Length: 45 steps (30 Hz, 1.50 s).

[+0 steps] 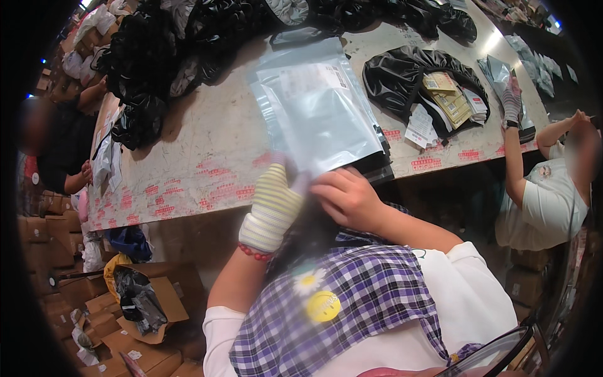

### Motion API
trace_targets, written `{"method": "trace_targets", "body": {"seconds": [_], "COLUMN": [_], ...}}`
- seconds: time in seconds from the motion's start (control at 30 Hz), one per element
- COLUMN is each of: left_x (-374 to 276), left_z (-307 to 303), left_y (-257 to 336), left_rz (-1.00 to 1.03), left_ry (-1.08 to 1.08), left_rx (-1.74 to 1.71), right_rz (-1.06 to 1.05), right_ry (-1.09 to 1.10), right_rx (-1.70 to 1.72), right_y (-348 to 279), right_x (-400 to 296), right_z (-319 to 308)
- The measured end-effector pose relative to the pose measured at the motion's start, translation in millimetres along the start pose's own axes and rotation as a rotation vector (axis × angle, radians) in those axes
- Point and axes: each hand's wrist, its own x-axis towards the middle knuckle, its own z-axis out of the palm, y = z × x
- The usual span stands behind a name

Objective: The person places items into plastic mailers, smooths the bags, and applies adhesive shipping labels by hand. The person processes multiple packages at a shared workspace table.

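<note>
A stack of grey plastic mailing bags [320,122] lies on the table's near edge, the top one bearing a label with writing. My left hand [280,202], in a yellow-and-grey striped glove with a red bead bracelet at the wrist, is at the stack's near left corner; its fingertips are blurred. Bare, my right hand [346,198] has its fingers curled at the near edge of the top bag. Whether either hand grips the plastic cannot be told. Right of the stack, a black elastic-edged cover [393,80] holds paper cards and tags [447,103].
Black gathered covers [141,70] are heaped along the table's far and left sides. A co-worker [541,188] with a striped glove handles grey bags [499,75] at right. Another person [61,141] stands at left. An open cardboard box [165,301] is on the lower left.
</note>
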Motion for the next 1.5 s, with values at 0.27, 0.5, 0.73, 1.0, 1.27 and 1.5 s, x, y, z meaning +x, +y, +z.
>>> {"method": "trace_targets", "body": {"seconds": [0.27,0.5,0.73,1.0,1.27,1.5], "left_x": [-1.6,-11.2,-8.4,4.4,-10.4,-2.0], "left_z": [-5.0,-19.4,-25.0,-19.2,-48.7,-25.2], "left_y": [-22.3,-15.6,5.2,-21.8,-14.4,-43.1], "left_rz": [-0.126,-0.081,0.185,0.694,0.559,0.253], "left_ry": [-0.130,-0.204,-0.160,-0.283,-0.396,0.016], "left_rx": [-0.294,-0.182,0.374,0.549,0.382,-0.008], "right_rz": [0.008,0.815,0.903,-0.279,-0.104,0.525], "right_ry": [-0.018,-0.423,-0.277,-0.326,-0.348,-0.114], "right_rx": [0.346,0.938,-0.759,-0.554,-0.096,0.257], "right_y": [7.8,54.7,68.1,62.7,105.3,112.7], "right_x": [-0.6,-115.3,-189.5,-16.6,-11.6,9.3], "right_z": [2.0,-116.0,-147.2,-117.2,-110.6,-93.6]}}
